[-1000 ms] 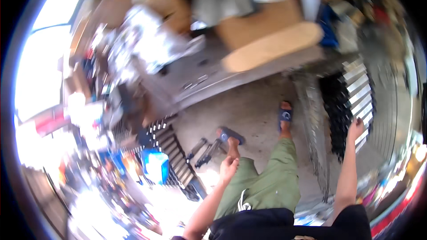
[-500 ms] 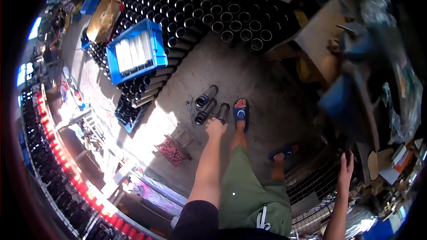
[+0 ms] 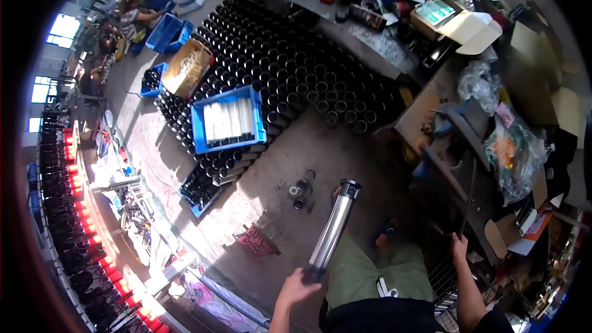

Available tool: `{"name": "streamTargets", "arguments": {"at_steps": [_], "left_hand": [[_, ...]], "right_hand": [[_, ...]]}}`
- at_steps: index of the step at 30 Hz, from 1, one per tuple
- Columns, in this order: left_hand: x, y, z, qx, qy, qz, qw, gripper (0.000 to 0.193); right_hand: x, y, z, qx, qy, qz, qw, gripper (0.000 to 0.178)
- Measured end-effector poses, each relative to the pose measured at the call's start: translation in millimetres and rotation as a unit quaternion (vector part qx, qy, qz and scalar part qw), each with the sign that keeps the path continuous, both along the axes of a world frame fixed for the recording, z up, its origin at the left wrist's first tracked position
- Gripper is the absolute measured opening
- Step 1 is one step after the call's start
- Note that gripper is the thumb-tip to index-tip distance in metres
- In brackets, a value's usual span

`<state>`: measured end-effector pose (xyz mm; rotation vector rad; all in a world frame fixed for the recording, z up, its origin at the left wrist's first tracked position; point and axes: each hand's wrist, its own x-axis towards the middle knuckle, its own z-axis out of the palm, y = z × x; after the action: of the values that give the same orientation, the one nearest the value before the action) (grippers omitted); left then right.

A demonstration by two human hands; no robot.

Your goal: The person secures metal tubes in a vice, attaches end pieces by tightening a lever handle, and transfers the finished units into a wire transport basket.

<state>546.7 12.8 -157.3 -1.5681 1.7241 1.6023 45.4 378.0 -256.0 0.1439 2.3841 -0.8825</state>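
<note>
My left hand (image 3: 301,286) is closed around the lower end of a shiny metal tube (image 3: 331,231) with a black collar at its upper end. The tube is tilted, upper end to the right, above my lap. At the right, my right hand (image 3: 459,246) is closed on the lower end of a thin dark bar (image 3: 467,213) beside a dark machine (image 3: 441,172); its fingers show only partly. On the floor ahead lie dark tubes (image 3: 301,202), blurred, left of the held tube.
Beyond the floor stands a large stack of black tubes (image 3: 296,68). On it rest a blue crate (image 3: 198,129) of pale tubes and a cardboard box (image 3: 203,74). A small patterned stool (image 3: 256,242) stands left. Plastic bags (image 3: 515,154) and cartons crowd the right. People sit far left.
My left hand has picked up a tube from the floor and drawn it back toward me, upright but tilted. My right hand has gone from loosely open to closed on the dark bar. The view has lifted.
</note>
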Motion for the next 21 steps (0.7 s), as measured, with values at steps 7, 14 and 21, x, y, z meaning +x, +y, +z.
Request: {"name": "streamTargets", "arguments": {"at_steps": [7, 14, 21], "left_hand": [[-237, -88, 222, -0.108, 0.547, -0.002, 0.83, 0.073], [-412, -97, 264, -0.228, 0.663, 0.121, 0.703, 0.034], [-501, -108, 236, -0.122, 0.632, 0.168, 0.747, 0.022]], "right_hand": [[15, 20, 39, -0.014, 0.086, 0.037, 0.996, 0.041], [35, 56, 106, -0.013, 0.193, 0.051, 0.98, 0.054], [81, 97, 170, -0.061, 0.261, 0.018, 0.963, 0.043]]}}
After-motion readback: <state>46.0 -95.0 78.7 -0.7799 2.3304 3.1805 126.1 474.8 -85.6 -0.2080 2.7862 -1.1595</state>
